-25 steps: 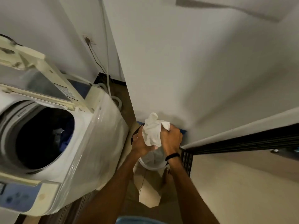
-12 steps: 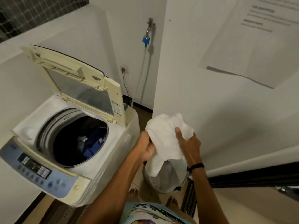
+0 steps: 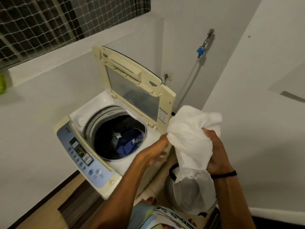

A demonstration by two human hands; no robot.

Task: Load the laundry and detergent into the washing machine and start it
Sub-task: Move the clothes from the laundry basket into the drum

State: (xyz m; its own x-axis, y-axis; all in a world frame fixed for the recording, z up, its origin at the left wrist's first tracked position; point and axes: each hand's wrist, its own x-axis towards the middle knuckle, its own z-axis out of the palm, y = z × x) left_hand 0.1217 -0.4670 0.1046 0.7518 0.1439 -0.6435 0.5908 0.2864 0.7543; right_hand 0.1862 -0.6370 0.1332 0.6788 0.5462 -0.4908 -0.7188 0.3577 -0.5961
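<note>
A top-loading washing machine (image 3: 102,172) stands at the centre left with its lid (image 3: 132,85) raised. Blue and dark clothes (image 3: 127,141) lie inside the drum. I hold a bundled white cloth (image 3: 193,134) just right of the machine, above a white mesh laundry basket (image 3: 193,194) on the floor. My right hand (image 3: 216,154) grips the cloth from the right side. My left hand (image 3: 156,152) holds the cloth's lower left edge, over the machine's right rim; it is blurred.
The machine's blue control panel (image 3: 82,156) faces me at the front. A tap with a blue fitting (image 3: 201,51) and hose hangs on the back wall. White walls close in left and right. A dark mat (image 3: 79,205) lies on the floor.
The white cloth has risen out of the basket and shifted left toward the machine. My view has lifted, bringing the whole machine and the netted window into sight.
</note>
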